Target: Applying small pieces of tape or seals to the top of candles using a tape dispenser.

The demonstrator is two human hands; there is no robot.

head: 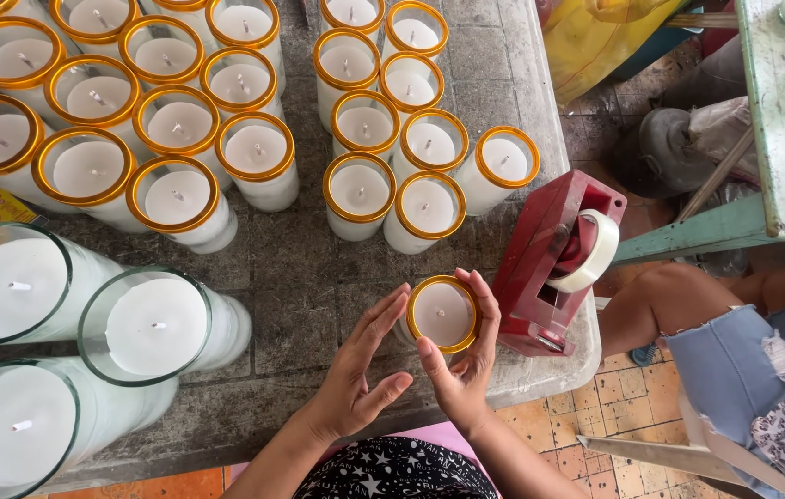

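Note:
A white candle in a glass with a gold rim (443, 313) stands near the front edge of the grey stone table (295, 305). My right hand (463, 365) wraps around it from the right and front, thumb and fingers on the rim. My left hand (357, 370) hovers just left of the candle, fingers apart and curved toward it, holding nothing.
Several gold-rimmed candles (254, 148) fill the table's back. Three larger clear-glass candles (157, 325) stand at the left. A red tape dispenser (554, 263) sits right of my hands at the table edge. A seated person's knee (661, 305) is at the right, beside a green table (781, 139).

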